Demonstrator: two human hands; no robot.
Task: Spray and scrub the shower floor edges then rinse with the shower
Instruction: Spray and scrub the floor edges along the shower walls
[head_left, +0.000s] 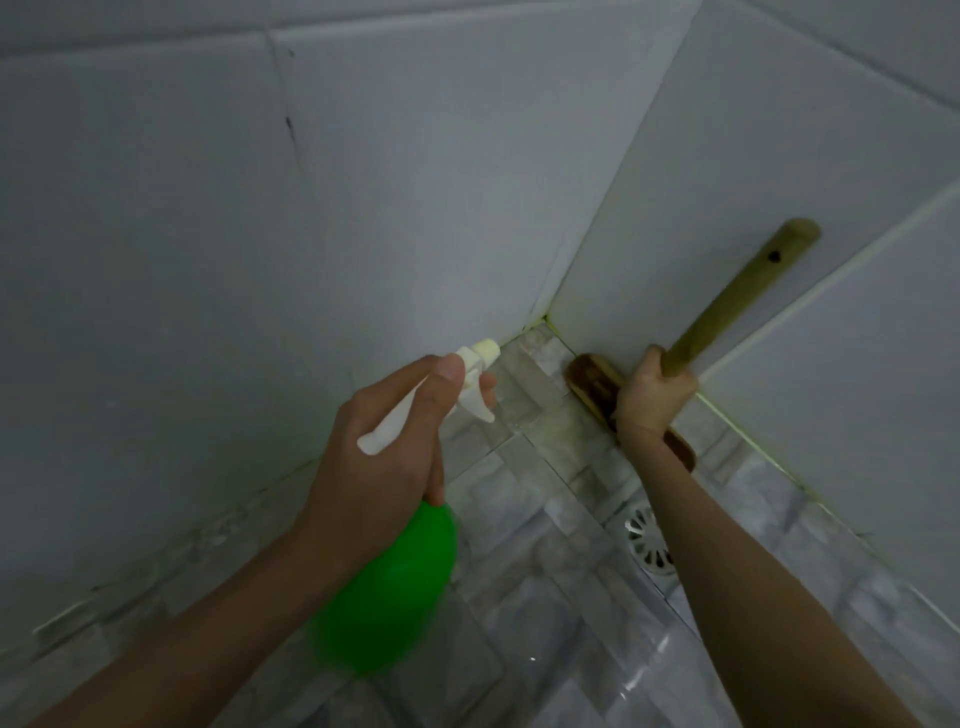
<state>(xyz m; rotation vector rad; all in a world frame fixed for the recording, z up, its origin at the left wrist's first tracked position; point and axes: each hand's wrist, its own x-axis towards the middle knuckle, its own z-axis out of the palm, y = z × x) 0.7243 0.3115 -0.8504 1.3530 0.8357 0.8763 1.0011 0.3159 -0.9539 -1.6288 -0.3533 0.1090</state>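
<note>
— Left hand (384, 447)?
— Gripped green spray bottle (400, 582), nozzle (485, 352) aimed at floor corner (535, 358).
— Right hand (655, 400)?
— Gripped wooden brush (743, 291) by handle; head pressed against floor edge at right wall (779, 156), near drain (647, 545).

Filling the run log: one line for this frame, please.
stage: spray and scrub | left hand: grips green spray bottle, nozzle toward corner | right hand: grips wooden brush, head at floor edge
</note>
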